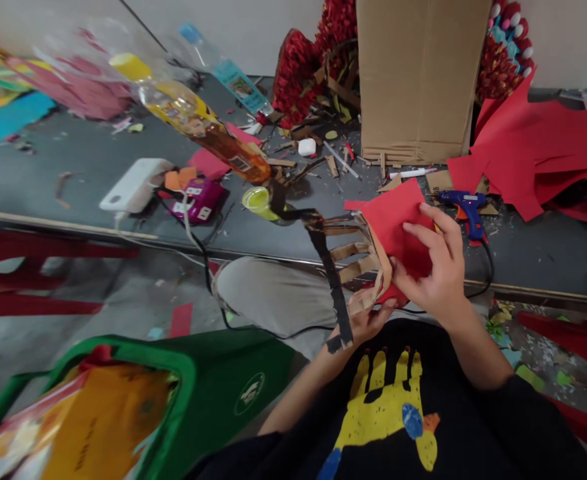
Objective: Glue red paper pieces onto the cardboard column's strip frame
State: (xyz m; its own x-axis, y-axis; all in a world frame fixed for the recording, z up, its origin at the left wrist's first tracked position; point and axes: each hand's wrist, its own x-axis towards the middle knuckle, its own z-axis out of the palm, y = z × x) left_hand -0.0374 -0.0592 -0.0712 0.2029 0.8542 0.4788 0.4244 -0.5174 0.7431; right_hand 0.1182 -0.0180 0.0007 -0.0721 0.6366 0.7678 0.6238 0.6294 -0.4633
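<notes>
Right hand (pixel 436 270) presses red paper (pixel 396 223) onto cardboard frame (pixel 361 263), near table edge | left hand (pixel 366 323) grips frame from below | risk: thin strips may buckle, paper skew.

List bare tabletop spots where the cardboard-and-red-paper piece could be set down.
Widest bare stretch: the grey table left of the white power bank, short of the coloured paper. Smaller gap: the front edge right of the blue glue gun, below the red paper pile. Crowded: the middle, around the bottles and the cardboard box, strewn with scraps.
</notes>
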